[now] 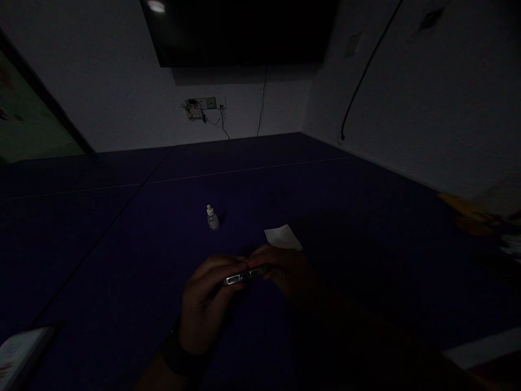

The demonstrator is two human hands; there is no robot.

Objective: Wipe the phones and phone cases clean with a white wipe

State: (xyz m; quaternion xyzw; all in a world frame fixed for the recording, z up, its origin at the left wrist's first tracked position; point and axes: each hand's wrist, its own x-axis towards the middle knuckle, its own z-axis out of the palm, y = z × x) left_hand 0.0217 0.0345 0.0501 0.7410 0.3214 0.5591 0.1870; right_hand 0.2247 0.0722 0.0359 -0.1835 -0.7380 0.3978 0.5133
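Beyond the held piece [234, 279], I see a bottle [213, 221] at eleven o'clock, probably paper [282, 237] at one, the screen [248, 32] at twelve.

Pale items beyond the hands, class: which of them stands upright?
The small white-capped bottle stands upright, left of the white sheet, which lies flat just beyond the right hand.
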